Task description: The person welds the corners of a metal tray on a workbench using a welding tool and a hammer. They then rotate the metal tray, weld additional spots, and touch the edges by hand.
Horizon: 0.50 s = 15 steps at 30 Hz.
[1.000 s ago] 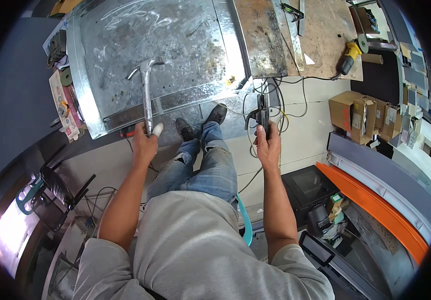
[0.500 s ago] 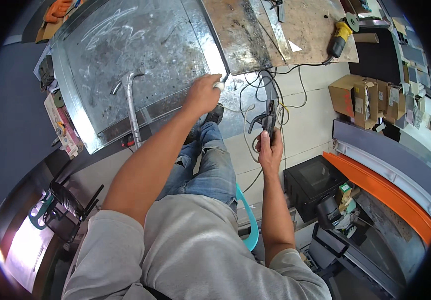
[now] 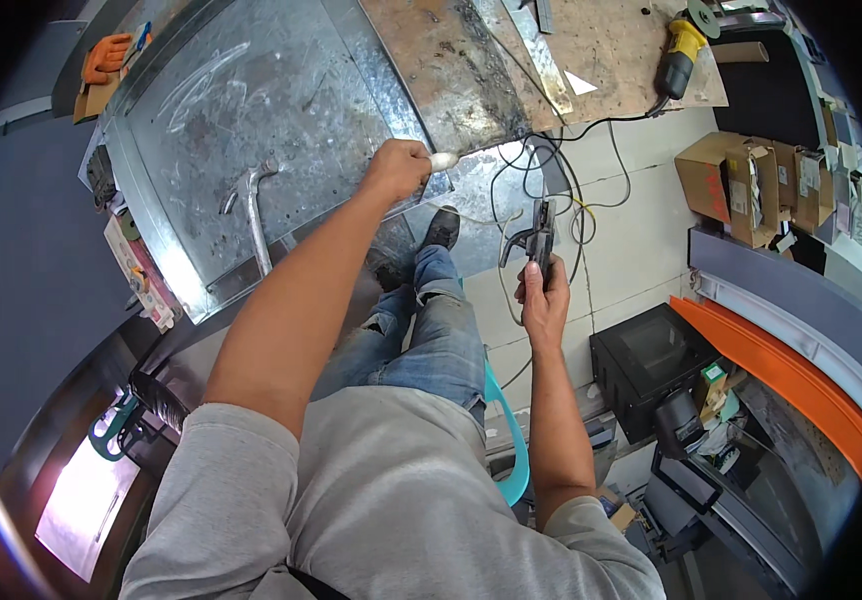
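My left hand (image 3: pixel 398 170) is closed round a pale, rounded piece (image 3: pixel 443 160) whose end pokes out to the right; its kind is not clear. That hand is over the right edge of the metal-covered bench, near its front corner. Lower down on the right, my right hand (image 3: pixel 544 303) grips a dark hand tool (image 3: pixel 543 233) with a curved side lever; it looks like a clamp, held upright away from the bench. On the metal sheet (image 3: pixel 301 100) lies a silver claw hammer (image 3: pixel 255 205), its handle partly behind my left forearm.
A yellow and black angle grinder (image 3: pixel 682 60) lies on the stained board (image 3: pixel 611 40) at the far right. Its black cable (image 3: pixel 611 122) joins loops hanging over the floor. Cardboard boxes (image 3: pixel 706 180), a black box-shaped appliance (image 3: pixel 641 355) and an orange beam (image 3: pixel 781 375) line the right.
My left hand has shifted slightly up and left, and the pale piece in it now points right. My right hand still holds the dark tool. The whole view has shifted a little.
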Available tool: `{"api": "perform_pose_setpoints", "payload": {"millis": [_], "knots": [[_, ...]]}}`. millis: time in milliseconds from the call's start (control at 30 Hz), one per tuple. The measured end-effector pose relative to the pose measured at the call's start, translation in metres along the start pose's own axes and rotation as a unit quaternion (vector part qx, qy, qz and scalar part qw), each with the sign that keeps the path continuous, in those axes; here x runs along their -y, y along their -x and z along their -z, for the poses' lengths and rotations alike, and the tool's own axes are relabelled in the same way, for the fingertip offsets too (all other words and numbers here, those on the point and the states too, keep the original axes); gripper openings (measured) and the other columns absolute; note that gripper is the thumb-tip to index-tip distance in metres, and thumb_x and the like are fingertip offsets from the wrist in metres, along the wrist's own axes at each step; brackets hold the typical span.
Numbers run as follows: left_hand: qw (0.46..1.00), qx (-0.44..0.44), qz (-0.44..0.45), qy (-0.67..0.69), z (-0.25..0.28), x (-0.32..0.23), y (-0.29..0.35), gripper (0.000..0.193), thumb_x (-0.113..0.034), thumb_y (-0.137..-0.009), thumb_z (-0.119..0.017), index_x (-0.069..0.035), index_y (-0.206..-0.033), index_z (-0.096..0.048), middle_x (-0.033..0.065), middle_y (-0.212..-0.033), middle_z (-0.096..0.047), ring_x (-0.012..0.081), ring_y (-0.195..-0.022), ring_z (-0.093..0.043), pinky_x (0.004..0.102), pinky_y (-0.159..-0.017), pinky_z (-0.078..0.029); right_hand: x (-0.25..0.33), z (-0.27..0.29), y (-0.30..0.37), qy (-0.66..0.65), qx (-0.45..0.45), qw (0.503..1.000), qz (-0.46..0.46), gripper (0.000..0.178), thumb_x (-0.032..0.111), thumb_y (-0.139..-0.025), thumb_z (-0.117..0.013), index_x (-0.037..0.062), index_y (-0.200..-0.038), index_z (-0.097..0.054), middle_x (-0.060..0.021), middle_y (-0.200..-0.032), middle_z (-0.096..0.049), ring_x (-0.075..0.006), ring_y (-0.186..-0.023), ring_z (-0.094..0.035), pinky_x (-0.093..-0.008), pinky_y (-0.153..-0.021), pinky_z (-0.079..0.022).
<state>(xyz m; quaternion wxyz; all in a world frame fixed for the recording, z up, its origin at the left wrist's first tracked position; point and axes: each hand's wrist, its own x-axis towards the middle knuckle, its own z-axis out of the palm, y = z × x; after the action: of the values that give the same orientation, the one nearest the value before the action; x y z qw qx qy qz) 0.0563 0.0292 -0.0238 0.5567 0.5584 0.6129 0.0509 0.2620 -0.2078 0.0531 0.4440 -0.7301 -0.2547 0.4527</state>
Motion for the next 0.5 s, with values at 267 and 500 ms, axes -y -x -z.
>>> {"api": "perform_pose_setpoints", "payload": {"millis": [267,500], "knots": [[0.999,-0.01,-0.039,-0.001,0.0,-0.003,0.001,0.011,-0.012,-0.081,-0.07,-0.003,-0.074,-0.07,0.0094,-0.069,-0.067,0.0179,-0.062,-0.06,0.0361,-0.061,-0.048,0.01,0.003,-0.009,0.032,0.008,0.999,0.009,0.03,0.029,-0.104,-0.061,0.0,-0.11,-0.057,-0.0017,-0.074,-0.058,-0.0083,-0.058,-0.053,-0.0248,-0.052,-0.042],[0.978,-0.193,-0.052,0.057,0.007,-0.02,0.074,0.008,-0.005,-0.086,-0.066,-0.001,-0.093,-0.069,0.0036,-0.08,-0.07,0.0123,-0.076,-0.065,0.03,-0.069,-0.05,0.028,-0.008,-0.007,0.042,0.041,0.998,0.026,0.03,0.031,-0.105,-0.058,0.0012,-0.104,-0.055,-0.0018,-0.073,-0.057,-0.0076,-0.058,-0.051,-0.0239,-0.051,-0.04]]}}
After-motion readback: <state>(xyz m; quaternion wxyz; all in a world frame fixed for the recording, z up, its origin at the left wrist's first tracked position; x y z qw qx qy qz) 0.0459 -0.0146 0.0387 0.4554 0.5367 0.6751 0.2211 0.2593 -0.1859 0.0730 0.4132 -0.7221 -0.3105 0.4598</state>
